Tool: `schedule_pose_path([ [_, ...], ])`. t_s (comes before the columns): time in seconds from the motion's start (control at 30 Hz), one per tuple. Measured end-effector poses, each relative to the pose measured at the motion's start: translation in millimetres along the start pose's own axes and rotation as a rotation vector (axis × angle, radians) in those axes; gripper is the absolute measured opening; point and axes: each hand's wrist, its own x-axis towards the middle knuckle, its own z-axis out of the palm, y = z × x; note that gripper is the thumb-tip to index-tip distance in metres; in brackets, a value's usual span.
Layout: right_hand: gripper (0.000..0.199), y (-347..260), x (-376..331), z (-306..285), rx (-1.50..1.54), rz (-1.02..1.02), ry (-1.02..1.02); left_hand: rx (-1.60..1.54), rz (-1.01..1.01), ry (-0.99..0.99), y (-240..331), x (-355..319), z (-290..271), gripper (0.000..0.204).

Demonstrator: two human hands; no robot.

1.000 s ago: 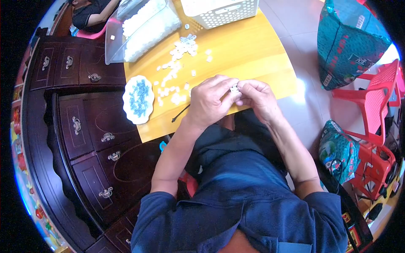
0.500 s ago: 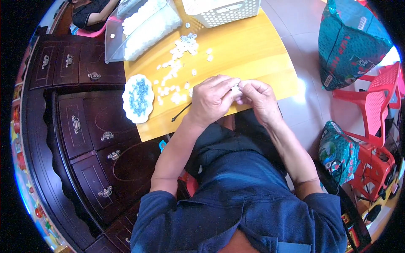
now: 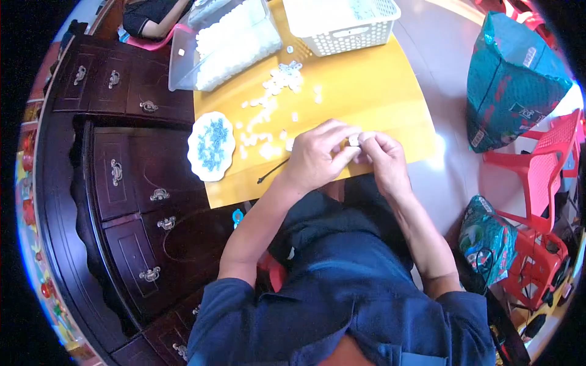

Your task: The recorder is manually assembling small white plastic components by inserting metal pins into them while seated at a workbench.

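Note:
Over the near edge of the yellow table, my left hand (image 3: 318, 155) and my right hand (image 3: 387, 160) meet, fingers bent and pinched together. Between their fingertips is a small white plastic piece (image 3: 353, 141), with a darker spot on it; its exact kind is too small to make out. Loose small white pieces (image 3: 266, 116) lie scattered to the left of my hands, and a heap of greyish-white ones (image 3: 285, 77) sits farther back. A white scalloped plate (image 3: 193, 149) at the table's left edge holds many tiny blue pieces (image 3: 213, 143).
A clear bin (image 3: 183, 67) full of white pieces and a white perforated basket (image 3: 342, 43) stand at the back of the table (image 3: 384, 104). Dark wooden drawers (image 3: 122, 177) line the left. Right are teal bags (image 3: 516, 85) and red plastic chairs (image 3: 546, 165). Another person's arm (image 3: 162, 27) shows far left.
The whole view has shifted slightly, with the table and its things appearing farther right. Both hands still pinch the small white piece, its lighter face now showing more between the fingertips.

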Motion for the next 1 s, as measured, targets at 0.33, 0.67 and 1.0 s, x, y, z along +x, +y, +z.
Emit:
schedule_pose_path([
  [0.33,0.025,1,1,3,0.009,0.046,-0.093,0.172,-0.006,-0.104,-25,35,-33,0.016],
  [0.67,0.022,1,4,-4,-0.024,0.046,-0.145,0.316,0.016,0.24,-33,87,-108,0.021],
  [1.0,0.019,3,4,-3,-0.057,0.035,-0.15,0.534,-0.238,0.116,-115,16,-88,0.011],
])
